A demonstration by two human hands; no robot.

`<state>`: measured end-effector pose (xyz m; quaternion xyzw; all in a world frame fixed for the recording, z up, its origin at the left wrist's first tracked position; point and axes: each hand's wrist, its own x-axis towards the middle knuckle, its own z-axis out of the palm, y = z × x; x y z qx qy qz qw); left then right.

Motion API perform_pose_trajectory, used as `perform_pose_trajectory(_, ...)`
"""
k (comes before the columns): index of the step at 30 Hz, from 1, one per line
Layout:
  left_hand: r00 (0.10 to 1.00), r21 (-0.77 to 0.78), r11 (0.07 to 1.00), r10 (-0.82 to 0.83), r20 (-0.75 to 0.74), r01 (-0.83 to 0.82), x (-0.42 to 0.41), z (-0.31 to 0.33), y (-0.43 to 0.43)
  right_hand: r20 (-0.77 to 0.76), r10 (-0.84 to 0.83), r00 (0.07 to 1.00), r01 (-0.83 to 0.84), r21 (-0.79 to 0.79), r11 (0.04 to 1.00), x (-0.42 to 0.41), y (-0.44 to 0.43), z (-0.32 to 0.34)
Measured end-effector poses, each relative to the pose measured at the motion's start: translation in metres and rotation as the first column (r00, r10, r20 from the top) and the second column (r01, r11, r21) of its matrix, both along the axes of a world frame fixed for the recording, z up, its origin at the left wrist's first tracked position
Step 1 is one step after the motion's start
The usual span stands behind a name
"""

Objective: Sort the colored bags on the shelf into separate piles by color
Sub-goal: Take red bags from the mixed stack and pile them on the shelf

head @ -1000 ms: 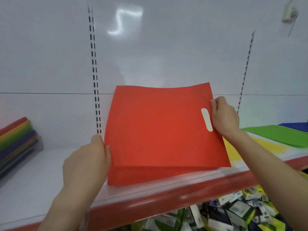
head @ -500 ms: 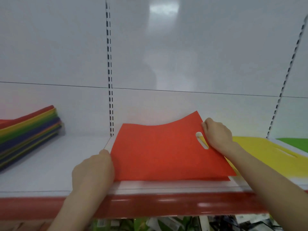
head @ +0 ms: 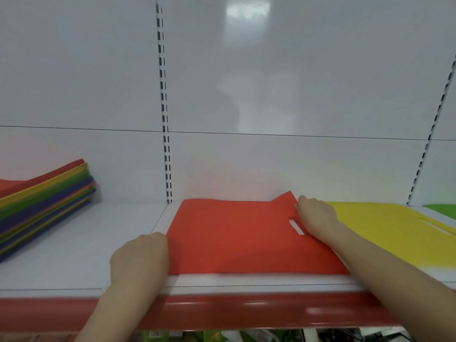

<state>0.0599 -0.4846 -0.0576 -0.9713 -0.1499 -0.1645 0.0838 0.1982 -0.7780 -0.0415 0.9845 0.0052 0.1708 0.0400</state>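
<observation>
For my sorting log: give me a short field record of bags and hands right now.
red bag: nearly flat on shelf, far right corner raised
left hand: grips red bag's left edge
right hand: pinches its right edge beside the handle slot
yellow bag: flat, right of the red one
green bag: far right, mostly cut off
mixed stack: multicoloured, far left on shelf

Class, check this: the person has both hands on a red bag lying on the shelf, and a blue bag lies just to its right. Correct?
One slip: the bag right of the red bag is a yellow bag, not blue; the head view shows it. The left hand and right hand are indeed on the red bag, on the shelf.
</observation>
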Motion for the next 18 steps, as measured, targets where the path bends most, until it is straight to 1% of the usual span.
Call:
perform_pose_trajectory(6, 1.0, 0.019, 1.0, -0.001, -0.015, 0.002, 0.002, 0.0006, 0.0001, -0.029, -0.023, 0.999, 0.02, -0.082, 0.996, 0.0008, -0.0005, -0.0038)
perform_pose_trajectory(12, 1.0, 0.036, 0.999, -0.008, -0.001, 0.008, 0.0021, -0.0001, 0.0004, 0.042, -0.027, 0.999, 0.033, -0.143, 0.989, 0.0016, -0.0012, -0.0033)
perform_pose_trajectory(14, 1.0, 0.026, 1.0, -0.003, -0.005, 0.003, -0.0004, 0.0016, -0.0009, 0.033, -0.007, 0.999, 0.012, -0.155, 0.988, 0.0013, -0.0015, -0.0038)
perform_pose_trajectory(16, 0.999, 0.002, 1.0, -0.014, 0.035, 0.014, -0.0008, 0.0024, -0.0025, 0.018, 0.005, 1.0, -0.002, -0.145, 0.989, 0.0008, -0.0011, -0.0017)
perform_pose_trajectory(18, 0.99, -0.003, 0.999, -0.048, 0.13, 0.048, -0.0062, 0.0081, -0.0019, 0.05, 0.012, 0.999, -0.008, -0.072, 0.997, 0.0003, -0.0002, 0.0044)
